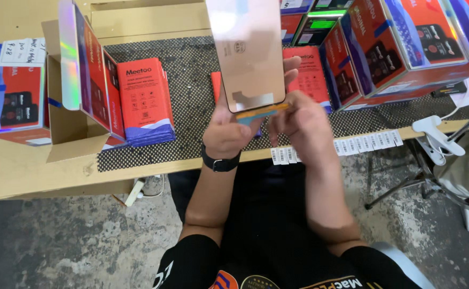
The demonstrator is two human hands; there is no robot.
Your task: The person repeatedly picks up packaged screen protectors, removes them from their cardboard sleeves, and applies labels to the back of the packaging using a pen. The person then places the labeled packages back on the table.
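Note:
I hold a flat phone screen panel (249, 48) upright in front of me, its copper-coloured back toward the camera. My left hand (229, 131), with a black watch on the wrist, grips the panel's lower edge from the left. My right hand (301, 126) pinches the orange flex ribbon (264, 111) that sticks out at the panel's bottom. Both hands hover above the near edge of the dotted black mat (191, 112).
Red and blue flat boxes (144, 99) stand in an open cardboard carton (68, 134) at left. Larger red cartons (389, 48) line the right. A strip of white labels (352, 145) hangs off the table's front edge. A white clamp (437, 140) sits at right.

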